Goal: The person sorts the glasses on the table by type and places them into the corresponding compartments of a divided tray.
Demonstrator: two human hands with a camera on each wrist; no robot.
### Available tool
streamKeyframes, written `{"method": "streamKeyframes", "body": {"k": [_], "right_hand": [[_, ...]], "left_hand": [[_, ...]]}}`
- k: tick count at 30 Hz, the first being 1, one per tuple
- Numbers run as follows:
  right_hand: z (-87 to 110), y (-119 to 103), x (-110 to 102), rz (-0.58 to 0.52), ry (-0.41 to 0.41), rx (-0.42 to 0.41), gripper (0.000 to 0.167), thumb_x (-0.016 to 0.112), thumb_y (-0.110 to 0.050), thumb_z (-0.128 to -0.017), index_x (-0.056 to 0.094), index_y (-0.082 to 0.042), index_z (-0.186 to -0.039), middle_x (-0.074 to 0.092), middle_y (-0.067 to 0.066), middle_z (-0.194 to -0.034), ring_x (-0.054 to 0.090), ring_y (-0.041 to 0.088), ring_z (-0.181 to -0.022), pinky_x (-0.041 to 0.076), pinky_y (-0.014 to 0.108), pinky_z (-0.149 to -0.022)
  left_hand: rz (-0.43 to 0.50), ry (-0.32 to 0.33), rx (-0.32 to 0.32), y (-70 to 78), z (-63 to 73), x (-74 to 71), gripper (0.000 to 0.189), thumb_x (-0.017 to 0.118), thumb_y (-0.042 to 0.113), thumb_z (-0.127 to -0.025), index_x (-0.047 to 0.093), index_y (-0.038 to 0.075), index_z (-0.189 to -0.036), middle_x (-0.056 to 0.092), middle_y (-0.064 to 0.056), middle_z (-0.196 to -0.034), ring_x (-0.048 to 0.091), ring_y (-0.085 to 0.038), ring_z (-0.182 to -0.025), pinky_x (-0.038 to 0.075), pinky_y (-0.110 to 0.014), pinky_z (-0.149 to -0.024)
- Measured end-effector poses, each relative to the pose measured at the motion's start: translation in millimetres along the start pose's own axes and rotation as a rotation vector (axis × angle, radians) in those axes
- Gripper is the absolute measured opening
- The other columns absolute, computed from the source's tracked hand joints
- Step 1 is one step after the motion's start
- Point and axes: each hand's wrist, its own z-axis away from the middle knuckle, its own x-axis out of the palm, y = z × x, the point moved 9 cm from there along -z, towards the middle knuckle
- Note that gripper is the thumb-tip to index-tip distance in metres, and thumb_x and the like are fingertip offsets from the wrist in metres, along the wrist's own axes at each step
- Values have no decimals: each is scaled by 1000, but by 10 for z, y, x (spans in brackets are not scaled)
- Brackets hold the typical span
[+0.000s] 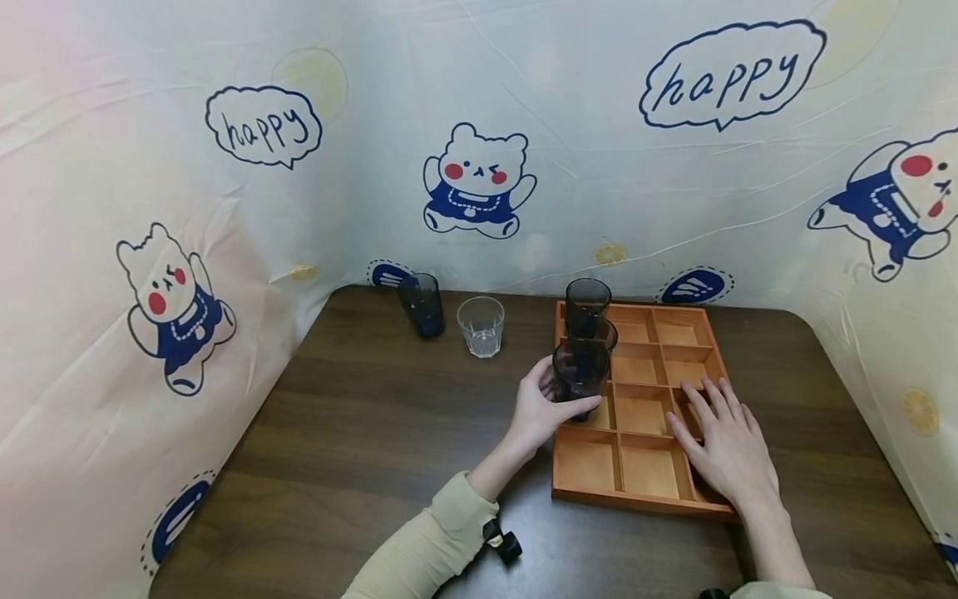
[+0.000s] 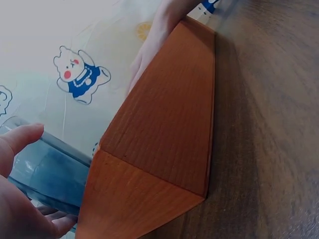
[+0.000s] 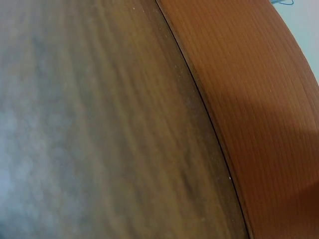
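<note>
My left hand grips a dark tinted glass at the left column of a divided wooden tray, thumb on the near side. In the left wrist view this glass looks bluish, with fingers on both sides and its lower end behind the tray's wall. Behind it, two more dark glasses, a middle one and a rear one, stand in the same column, partly overlapping. My right hand rests on the tray's right side, fingers extended over the compartments.
Left of the tray, toward the table's back edge, stand another dark glass and a clear glass. A printed curtain encloses the back and sides of the brown wooden table. The right wrist view shows the tabletop beside the tray's outer wall.
</note>
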Motion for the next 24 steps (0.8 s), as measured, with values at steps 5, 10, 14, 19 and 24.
{"method": "streamKeyframes", "body": {"k": [5, 10, 14, 19, 24], "right_hand": [[-1, -2, -3, 0, 0, 0, 70, 56, -54, -111, 48, -7, -163, 39, 33, -170, 27, 55, -162, 27, 82, -121], [-2, -8, -5, -1, 2, -2, 70, 56, -54, -111, 48, -7, -163, 39, 34, -170, 27, 55, -162, 27, 82, -121], [-5, -4, -5, -2, 4, -1, 70, 56, -54, -111, 48, -7, -163, 39, 33, -170, 27, 54, -162, 27, 81, -121], [-7, 7, 2, -2, 4, -1, 71, 55, -55, -112, 47, -8, -163, 39, 33, -170, 27, 54, -162, 27, 81, -121], [0, 15, 6, -4, 5, -5, 71, 54, -56, -112, 47, -8, -163, 39, 33, -170, 27, 54, -162, 27, 81, -121]], "left_hand": [[-28, 8, 1, -13, 10, 1, 69, 91, 3, -86, 61, 9, -148, 74, -18, -142, 73, -32, -130, 60, -28, -105], [-83, 12, 10, -29, 21, -11, 69, 94, 6, -84, 63, 11, -147, 76, -13, -139, 74, -27, -126, 59, -26, -102], [-142, 0, 42, -19, 35, -4, 71, 95, 9, -84, 63, 10, -147, 77, -13, -138, 74, -28, -126, 59, -28, -103], [-196, -27, 84, -3, 67, 26, 76, 95, 10, -84, 59, 6, -151, 74, -17, -141, 72, -34, -129, 58, -31, -106], [-205, -32, 92, 0, 90, 40, 77, 95, 10, -84, 59, 6, -151, 74, -17, -142, 71, -35, -130, 58, -35, -107]]}}
